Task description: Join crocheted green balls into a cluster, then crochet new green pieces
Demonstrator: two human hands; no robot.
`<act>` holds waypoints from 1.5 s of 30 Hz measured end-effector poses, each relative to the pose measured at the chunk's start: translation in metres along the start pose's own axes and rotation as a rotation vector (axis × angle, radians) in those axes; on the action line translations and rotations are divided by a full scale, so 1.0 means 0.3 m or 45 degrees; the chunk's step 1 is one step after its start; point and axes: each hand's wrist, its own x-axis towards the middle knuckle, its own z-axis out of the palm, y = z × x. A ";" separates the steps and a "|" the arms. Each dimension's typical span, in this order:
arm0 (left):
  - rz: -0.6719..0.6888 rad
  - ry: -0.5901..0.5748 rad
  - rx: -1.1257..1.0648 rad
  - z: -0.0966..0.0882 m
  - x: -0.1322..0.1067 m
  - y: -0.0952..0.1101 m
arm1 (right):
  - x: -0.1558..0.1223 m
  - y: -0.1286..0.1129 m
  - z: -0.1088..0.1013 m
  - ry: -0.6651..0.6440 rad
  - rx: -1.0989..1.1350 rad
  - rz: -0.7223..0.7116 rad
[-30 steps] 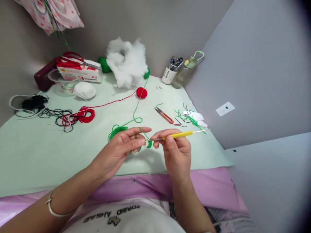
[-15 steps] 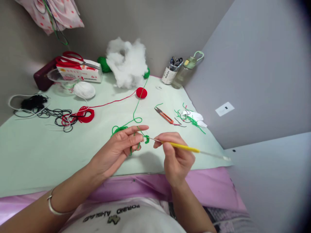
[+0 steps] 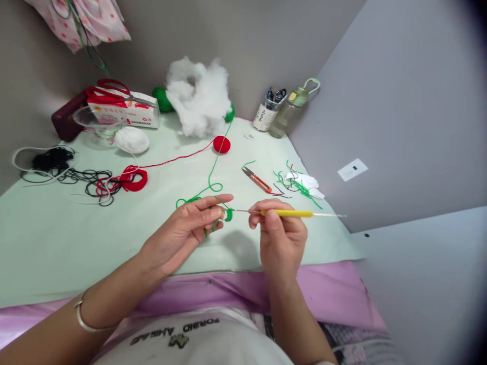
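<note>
My left hand [image 3: 194, 223] pinches a small curved piece of green crochet [image 3: 229, 215] between thumb and fingers, with its index finger stretched out. Green yarn [image 3: 213, 167] runs over that finger and back to a loose heap behind the hand. In my right hand [image 3: 281, 233] is a crochet hook with a yellow handle [image 3: 292, 213], gripped like a pen. Its thin metal tip points left and meets the upper edge of the green piece; whether it sits inside a loop is too small to tell.
Orange thread snips [image 3: 257, 180] and yarn scraps [image 3: 300, 187] lie beyond my right hand. Further back are a red yarn ball [image 3: 221, 145], white stuffing [image 3: 198, 99], a bottle [image 3: 287, 114] and a pen cup [image 3: 265, 115]. Black yarn [image 3: 53, 159], white yarn [image 3: 132, 140] and red scissors [image 3: 110, 91] lie left.
My right hand has turned the hook from a slant to nearly level, its back end rising. The hand has shifted slightly right, and the green piece has tilted a little in my left hand.
</note>
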 end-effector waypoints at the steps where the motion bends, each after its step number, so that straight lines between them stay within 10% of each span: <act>1: 0.033 0.003 0.046 0.002 -0.002 0.003 | 0.006 -0.002 0.001 -0.014 0.089 0.065; 11: 0.037 -0.016 0.258 0.007 -0.016 0.013 | 0.004 -0.013 -0.004 -0.195 0.131 0.107; 19: -0.005 -0.015 0.063 0.018 -0.021 0.003 | -0.050 -0.013 -0.003 -0.351 -0.790 -0.662; 27: 0.092 0.052 0.144 0.012 -0.016 0.000 | -0.016 -0.003 0.003 -0.071 -0.035 -0.060; 34: 0.089 0.019 0.167 0.020 -0.023 -0.024 | -0.041 0.008 0.022 -0.187 -0.631 -0.558; 40: -0.024 -0.038 0.010 -0.002 -0.004 -0.001 | -0.008 -0.006 0.005 0.034 -0.034 -0.076; 45: 0.065 -0.036 0.198 0.007 -0.014 0.000 | 0.002 -0.007 0.014 -0.126 0.020 0.047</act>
